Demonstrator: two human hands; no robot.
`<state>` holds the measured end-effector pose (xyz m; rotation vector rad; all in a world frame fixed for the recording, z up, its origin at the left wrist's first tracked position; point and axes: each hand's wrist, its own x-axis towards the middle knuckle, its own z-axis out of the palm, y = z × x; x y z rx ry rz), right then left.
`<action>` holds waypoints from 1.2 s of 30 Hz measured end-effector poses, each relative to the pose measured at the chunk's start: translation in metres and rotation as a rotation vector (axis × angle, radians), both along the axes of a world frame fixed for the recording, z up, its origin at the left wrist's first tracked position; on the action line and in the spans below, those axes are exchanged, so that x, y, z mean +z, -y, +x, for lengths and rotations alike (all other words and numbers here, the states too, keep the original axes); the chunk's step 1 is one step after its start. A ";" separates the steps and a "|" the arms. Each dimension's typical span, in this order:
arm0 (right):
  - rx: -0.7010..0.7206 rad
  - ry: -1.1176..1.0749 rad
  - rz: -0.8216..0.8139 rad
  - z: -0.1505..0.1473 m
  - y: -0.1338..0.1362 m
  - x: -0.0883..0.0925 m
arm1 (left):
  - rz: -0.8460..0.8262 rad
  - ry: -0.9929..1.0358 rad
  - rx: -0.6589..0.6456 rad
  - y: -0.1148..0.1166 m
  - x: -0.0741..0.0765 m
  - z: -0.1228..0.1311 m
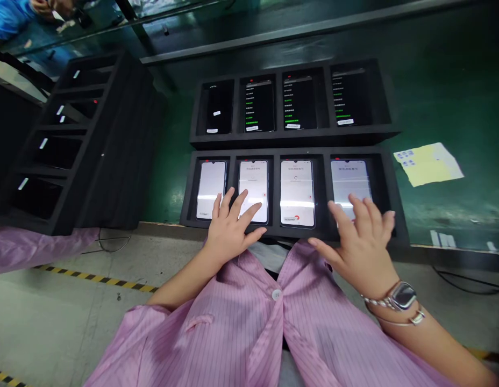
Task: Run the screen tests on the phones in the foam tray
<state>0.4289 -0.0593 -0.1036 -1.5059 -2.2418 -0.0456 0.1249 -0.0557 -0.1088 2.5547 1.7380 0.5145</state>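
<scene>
A black foam tray [273,153] near me holds a row of phones with lit white screens. My left hand [230,228] lies open, fingers spread, its fingertips on the second phone from the left [253,183] and beside the first phone [211,188]. My right hand [364,242] is open too, fingers resting on the lower part of the rightmost phone [350,180]. The third phone [297,192] lies untouched between my hands. A second black tray [292,134] behind it carries phones with dark screens showing green text lines.
A taller black foam rack [108,161] with dark phones stands at the left on the green bench. A yellow paper sheet [427,164] lies at the right. Another person in blue [11,19] is at the top left. A pink sleeve [27,247] shows at the left edge.
</scene>
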 end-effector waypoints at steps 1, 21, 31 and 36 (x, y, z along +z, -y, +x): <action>-0.031 -0.010 0.009 0.008 0.002 0.001 | 0.001 -0.001 -0.001 0.000 0.000 0.000; -0.262 -0.058 -0.096 0.046 0.001 -0.011 | 0.139 0.099 0.224 0.014 0.005 -0.075; -0.175 -0.034 -0.039 0.052 0.004 -0.021 | 0.201 0.028 0.220 0.011 -0.011 -0.069; -0.196 0.011 -0.063 0.054 0.004 -0.026 | 0.217 0.037 0.218 0.013 -0.012 -0.072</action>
